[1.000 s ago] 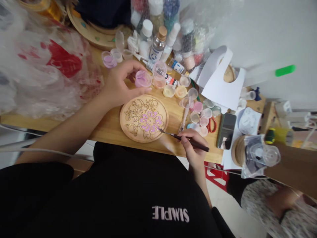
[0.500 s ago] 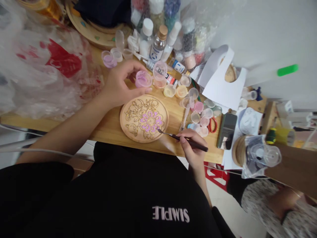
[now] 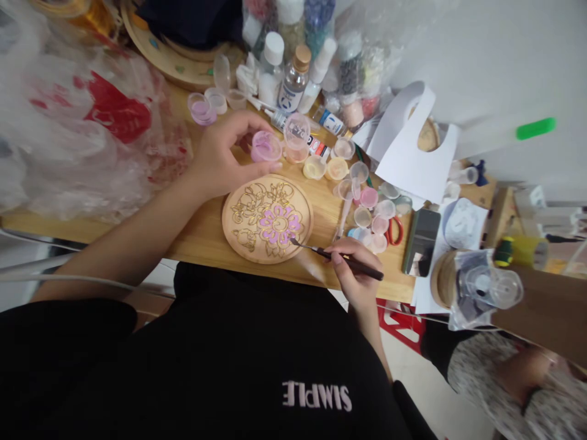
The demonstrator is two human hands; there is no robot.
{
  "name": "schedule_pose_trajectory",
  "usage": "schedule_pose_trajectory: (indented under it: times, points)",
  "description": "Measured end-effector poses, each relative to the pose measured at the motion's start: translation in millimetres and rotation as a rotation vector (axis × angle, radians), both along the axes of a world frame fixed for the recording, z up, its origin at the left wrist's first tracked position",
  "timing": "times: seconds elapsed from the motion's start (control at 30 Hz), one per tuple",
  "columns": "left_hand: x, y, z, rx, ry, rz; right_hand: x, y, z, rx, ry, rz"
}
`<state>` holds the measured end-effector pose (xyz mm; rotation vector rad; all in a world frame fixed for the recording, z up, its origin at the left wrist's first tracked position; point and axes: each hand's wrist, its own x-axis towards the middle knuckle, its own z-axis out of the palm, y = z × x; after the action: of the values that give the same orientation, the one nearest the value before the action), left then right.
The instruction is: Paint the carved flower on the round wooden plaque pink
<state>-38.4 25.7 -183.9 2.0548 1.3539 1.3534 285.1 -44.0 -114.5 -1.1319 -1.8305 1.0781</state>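
A round wooden disc (image 3: 250, 241) with gold flower outlines lies near the table's front edge; one flower on it is filled in purple. My right hand (image 3: 355, 275) pinches a thin dark-handled tool (image 3: 339, 257), and its metal tip touches the purple flower's lower right edge. Just beyond the disc, my left hand (image 3: 220, 156) curls its fingers around a small pink paint cup (image 3: 265, 146).
Several small paint cups (image 3: 367, 211), bottles (image 3: 293, 73) and glue tubes crowd the table behind and right of the disc. Plastic bags (image 3: 82, 122) lie at the left, white paper (image 3: 413, 159), red scissors and a dark phone (image 3: 419, 241) at the right. Another person's arm shows at lower right.
The tool tip has crept slightly leftward along the purple flower's edge. My left hand and the pink cup have stayed put.
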Motion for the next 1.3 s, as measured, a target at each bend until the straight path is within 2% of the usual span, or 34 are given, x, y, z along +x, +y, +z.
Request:
schedule_pose_trajectory:
  times: [0.47, 0.93, 1.13, 1.3]
  points:
    - [1.3, -2.0, 2.3, -0.023, -0.031, 0.001, 0.5, 0.3, 6.0, 0.025, -0.018, -0.016]
    - [1.8, -1.9, 2.5, -0.037, -0.047, 0.003, -0.4, 0.0, 2.3, 0.014, -0.011, -0.006]
    - [2.7, -1.6, 4.0, 0.011, -0.028, 0.011, -8.7, 1.0, 16.4, 0.106, -0.094, 0.035]
    - [1.7, -2.6, 4.3, -0.047, -0.063, 0.006, -22.0, -1.9, 31.4, 0.194, -0.206, 0.071]
